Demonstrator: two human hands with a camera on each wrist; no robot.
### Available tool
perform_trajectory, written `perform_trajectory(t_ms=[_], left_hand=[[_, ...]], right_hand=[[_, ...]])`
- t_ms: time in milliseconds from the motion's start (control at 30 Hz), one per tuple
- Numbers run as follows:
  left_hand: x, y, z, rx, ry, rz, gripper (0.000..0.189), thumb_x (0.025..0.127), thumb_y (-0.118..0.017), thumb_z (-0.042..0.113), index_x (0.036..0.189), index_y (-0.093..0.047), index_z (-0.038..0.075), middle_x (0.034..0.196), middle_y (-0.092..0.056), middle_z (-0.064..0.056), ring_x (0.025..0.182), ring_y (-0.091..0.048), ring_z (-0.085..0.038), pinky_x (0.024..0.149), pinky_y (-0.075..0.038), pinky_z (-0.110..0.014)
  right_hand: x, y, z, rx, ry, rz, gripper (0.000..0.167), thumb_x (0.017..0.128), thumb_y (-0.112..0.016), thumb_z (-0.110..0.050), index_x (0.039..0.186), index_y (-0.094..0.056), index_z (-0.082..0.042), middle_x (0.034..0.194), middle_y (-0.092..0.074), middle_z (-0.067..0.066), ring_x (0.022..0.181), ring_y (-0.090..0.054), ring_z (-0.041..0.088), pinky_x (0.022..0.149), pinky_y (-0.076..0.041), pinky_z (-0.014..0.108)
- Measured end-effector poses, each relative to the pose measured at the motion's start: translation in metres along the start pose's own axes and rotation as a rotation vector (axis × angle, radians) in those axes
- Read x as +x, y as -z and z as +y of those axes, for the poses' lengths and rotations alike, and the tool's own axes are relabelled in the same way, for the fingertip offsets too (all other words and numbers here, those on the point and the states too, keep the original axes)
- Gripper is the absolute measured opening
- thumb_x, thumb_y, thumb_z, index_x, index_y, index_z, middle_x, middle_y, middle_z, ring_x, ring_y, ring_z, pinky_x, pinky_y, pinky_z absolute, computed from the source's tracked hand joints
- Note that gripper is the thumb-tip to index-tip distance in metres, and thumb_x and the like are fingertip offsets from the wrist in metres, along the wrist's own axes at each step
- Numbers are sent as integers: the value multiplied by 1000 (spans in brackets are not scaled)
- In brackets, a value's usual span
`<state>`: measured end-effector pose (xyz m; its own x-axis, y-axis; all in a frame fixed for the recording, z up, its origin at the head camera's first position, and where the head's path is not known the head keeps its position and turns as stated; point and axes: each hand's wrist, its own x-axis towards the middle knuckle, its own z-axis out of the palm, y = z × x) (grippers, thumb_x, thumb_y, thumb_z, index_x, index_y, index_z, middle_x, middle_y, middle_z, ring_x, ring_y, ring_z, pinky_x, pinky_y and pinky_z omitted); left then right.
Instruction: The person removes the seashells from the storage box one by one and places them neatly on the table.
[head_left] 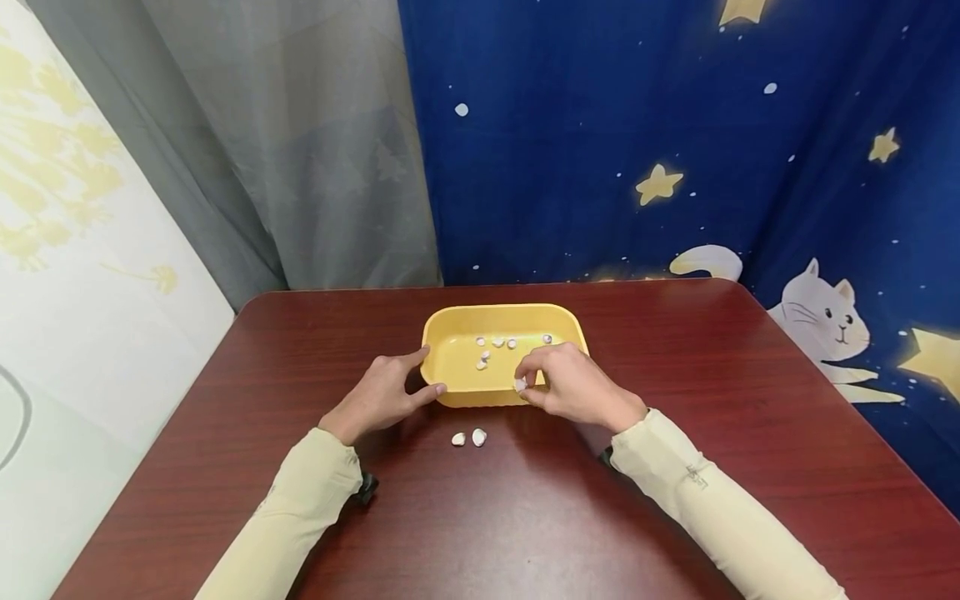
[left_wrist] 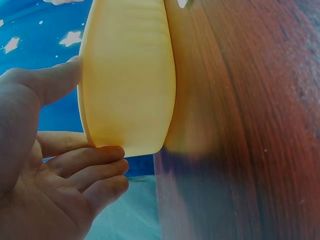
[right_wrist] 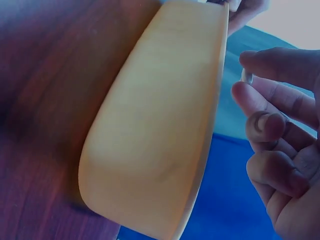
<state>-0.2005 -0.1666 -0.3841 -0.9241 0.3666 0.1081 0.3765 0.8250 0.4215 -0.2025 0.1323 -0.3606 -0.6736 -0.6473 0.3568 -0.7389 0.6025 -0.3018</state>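
Observation:
A yellow plastic tub stands on the table, with several small white shell-like pieces scattered on its floor. My left hand grips the tub's left end, thumb at the near rim and fingers against the end wall; the left wrist view shows those fingers at the tub's corner. Above the near rim, toward the right, my right hand pinches one small white piece between thumb and index finger. Two more white pieces lie on the table in front of the tub.
The dark red wooden table reaches back to a grey curtain and a blue star-patterned curtain. A pale wall panel with yellow flowers stands along the left side.

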Motion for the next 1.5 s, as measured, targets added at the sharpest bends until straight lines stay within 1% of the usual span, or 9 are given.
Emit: perform_trajectory(t_ms=[233, 400, 600, 700, 800, 933, 1167, 1333, 1500], left_hand=[[0, 0, 0, -1, -10, 15, 76, 93, -69, 42, 148, -45, -4, 145, -55, -22, 131, -59, -33, 106, -50, -48], [0, 0, 0, 1, -21, 21, 75, 93, -69, 42, 148, -45, -4, 145, -56, -22, 131, -59, -33, 106, -50, -48], [0, -1, 0, -4, -24, 27, 75, 93, -69, 42, 148, -45, -4, 145, -56, -22, 131, -59, -33, 106, -51, -48], [0, -1, 0, -7, -22, 24, 76, 93, -69, 42, 148, -45, -4, 145, -56, -22, 131, -59, -33, 106, -50, -48], [-1, -1, 0, -7, -17, 25, 76, 93, -69, 42, 148, -45, -4, 145, -56, -22, 131, -59, -33, 106, -51, -48], [-1, -1, 0, -7, -15, 25, 75, 93, -69, 42, 148, -45, -4, 145, -55, -22, 131, -59, -33, 106, -51, -48], [-2, -1, 0, -13, -3, 13, 75, 94, -68, 42, 149, -44, -3, 147, -54, -21, 133, -57, -33, 107, -50, -49], [-2, -1, -1, -9, 1, 14, 76, 94, -68, 43, 150, -43, -2, 147, -54, -21, 132, -58, -33, 107, -50, -48], [-2, -1, -2, -7, -7, 11, 75, 94, -68, 43, 149, -44, -3, 145, -56, -23, 130, -59, -33, 105, -51, -48]], right_hand=[[-8, -4, -9, 8, 41, -29, 6, 83, -79, -14, 87, -76, -17, 76, -67, -10, 72, -64, 13, 69, -51, 21], [-13, -11, -14, 6, 82, -89, 8, 82, -80, -15, 83, -74, -19, 74, -65, -11, 69, -60, 6, 66, -49, 18], [-16, -26, -18, -26, 127, -169, 10, 82, -79, -14, 79, -71, -20, 70, -63, -12, 64, -58, 2, 62, -46, 15], [-16, -32, -19, -62, 137, -213, 11, 84, -78, -17, 77, -70, -21, 68, -61, -13, 63, -54, -2, 59, -43, 13], [-15, -37, -20, -91, 132, -238, 12, 84, -78, -18, 76, -69, -21, 66, -60, -14, 62, -51, -4, 58, -42, 14], [-14, -42, -22, -112, 112, -245, 12, 83, -79, -18, 76, -69, -22, 64, -59, -15, 61, -51, -4, 57, -43, 16], [-11, -50, -23, -185, 109, -228, 19, 83, -77, -16, 70, -65, -22, 63, -58, -13, 60, -50, -1, 54, -42, 20], [-7, -50, -25, -182, 103, -229, 20, 82, -78, -15, 68, -65, -21, 63, -57, -13, 59, -49, 1, 53, -40, 20], [-5, -52, -26, -189, 88, -244, 18, 81, -78, -14, 70, -67, -22, 65, -61, -13, 60, -51, 2, 53, -42, 20]])
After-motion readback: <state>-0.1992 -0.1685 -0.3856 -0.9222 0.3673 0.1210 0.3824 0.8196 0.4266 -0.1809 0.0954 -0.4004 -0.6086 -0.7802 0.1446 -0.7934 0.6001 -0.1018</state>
